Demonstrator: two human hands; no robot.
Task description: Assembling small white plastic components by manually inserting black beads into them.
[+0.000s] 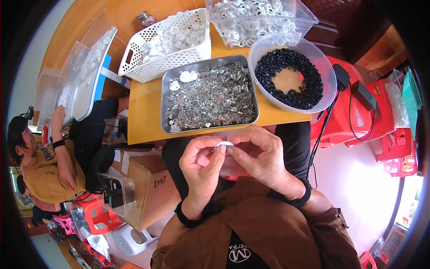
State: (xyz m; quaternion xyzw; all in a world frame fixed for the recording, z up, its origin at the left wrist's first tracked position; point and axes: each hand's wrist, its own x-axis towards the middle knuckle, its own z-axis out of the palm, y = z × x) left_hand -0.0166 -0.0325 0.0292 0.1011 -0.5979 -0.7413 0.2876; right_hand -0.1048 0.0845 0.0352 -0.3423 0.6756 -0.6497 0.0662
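White pc (224, 144) btwn L hand (201, 163), R hand (260, 152); box (150, 199) lettered.

The left hand (199, 166) and right hand (262, 154) sit close near the frame's centre, fingertips (222, 149) pinched. Forearms (317, 206) angle inward below.

Yellow table (145, 110) just beyond grip; red plastic seats (357, 120) rightward; pale floor (333, 179) right of grip; bright glare (378, 177) farther right.

Smooth, plastic-looking white piece (224, 144); shiny metal tray (165, 103); glossy wood-look surface (145, 110); translucent plastic bowl (326, 92); matt cardboard box (154, 197).
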